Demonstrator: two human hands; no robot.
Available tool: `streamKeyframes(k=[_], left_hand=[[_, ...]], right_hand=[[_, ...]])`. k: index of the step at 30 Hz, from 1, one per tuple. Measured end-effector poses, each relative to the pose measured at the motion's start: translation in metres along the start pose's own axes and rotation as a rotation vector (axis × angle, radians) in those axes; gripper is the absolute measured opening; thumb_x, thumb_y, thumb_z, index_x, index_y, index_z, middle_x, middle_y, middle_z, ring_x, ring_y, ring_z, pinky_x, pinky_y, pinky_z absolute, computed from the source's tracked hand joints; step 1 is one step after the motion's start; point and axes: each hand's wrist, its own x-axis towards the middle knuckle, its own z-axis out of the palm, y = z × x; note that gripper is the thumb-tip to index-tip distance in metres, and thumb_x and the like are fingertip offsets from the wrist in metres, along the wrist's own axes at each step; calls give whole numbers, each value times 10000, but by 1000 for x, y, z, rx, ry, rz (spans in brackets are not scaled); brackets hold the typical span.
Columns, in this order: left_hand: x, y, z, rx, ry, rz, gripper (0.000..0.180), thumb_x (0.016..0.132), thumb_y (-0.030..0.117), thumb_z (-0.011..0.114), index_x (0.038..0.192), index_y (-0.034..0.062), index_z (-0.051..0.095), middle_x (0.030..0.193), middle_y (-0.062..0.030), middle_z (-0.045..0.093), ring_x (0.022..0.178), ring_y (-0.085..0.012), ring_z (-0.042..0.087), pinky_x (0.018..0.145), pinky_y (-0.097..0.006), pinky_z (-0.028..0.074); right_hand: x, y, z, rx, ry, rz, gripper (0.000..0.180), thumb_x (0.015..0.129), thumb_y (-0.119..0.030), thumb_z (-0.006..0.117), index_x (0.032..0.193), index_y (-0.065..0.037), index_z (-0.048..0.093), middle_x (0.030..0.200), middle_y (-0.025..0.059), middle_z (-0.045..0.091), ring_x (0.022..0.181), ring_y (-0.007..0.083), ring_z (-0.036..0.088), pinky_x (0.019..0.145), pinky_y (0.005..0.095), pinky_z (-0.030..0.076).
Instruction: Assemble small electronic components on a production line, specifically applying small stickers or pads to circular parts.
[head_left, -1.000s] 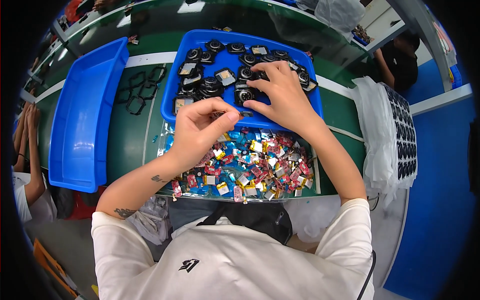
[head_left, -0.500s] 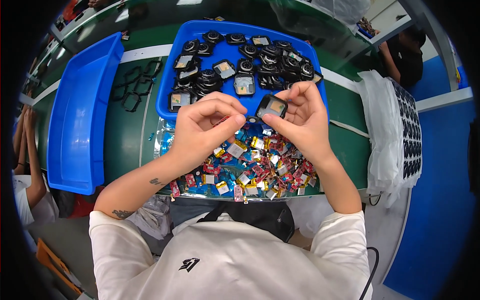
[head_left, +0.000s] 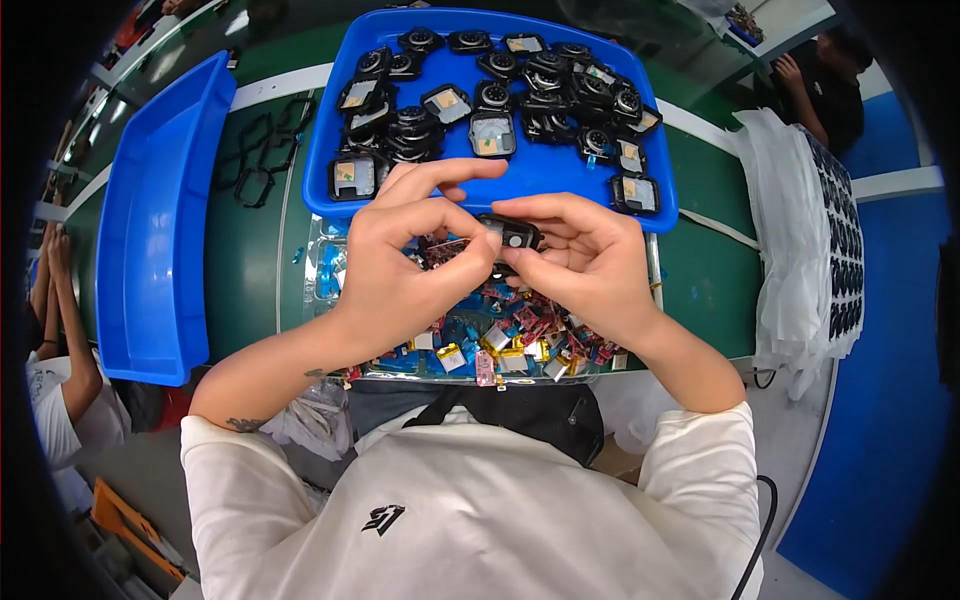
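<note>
A small black smartwatch case [head_left: 522, 232] is held between both hands, tilted with its side wall toward me. My left hand [head_left: 410, 250] pinches its left end between thumb and index finger, the other fingers raised. With thumb below and fingers above and behind, my right hand [head_left: 590, 255] grips its right end. Directly beneath both hands lies a heap of silver batteries [head_left: 452, 357] with yellow tape and small red circuit boards [head_left: 486, 368], on a clear plastic tray [head_left: 322, 270]. Just beyond stands a blue tray [head_left: 322, 150] of black watch cases [head_left: 492, 134].
An upright-sided blue bin [head_left: 160, 230] stands at the left. Black frames [head_left: 255, 185] lie beside it on the green table [head_left: 245, 285]. At the right are white sheets [head_left: 785, 240] and a rack of black parts [head_left: 845, 240]. Co-workers [head_left: 830, 85] sit at the far right and the left.
The watch case has been turned from face-up to edge-on, and my hands have come closer together around it. An additional watch case lies at the blue tray's near right corner.
</note>
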Motion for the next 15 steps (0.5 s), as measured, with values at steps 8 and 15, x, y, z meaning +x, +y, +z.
streamKeyframes(k=[8,15], left_hand=[[0,-2,0,99,-28,5,31,720,12,671,710,20,642,1117,-124,636,932,-200,527,805,-322,426],[-1,-2,2,106,14,-11,47,693,64,697,700,35,662,999,-95,676,858,-204,574,753,-324,444]], right_hand=[[-2,2,3,-68,13,-2,310,832,-3,623,1134,45,579,1058,134,633,876,112,623,719,215,551],[-3,9,3,-208,73,-199,236,849,-29,617,1074,38,633,963,135,665,816,119,640,686,229,555]])
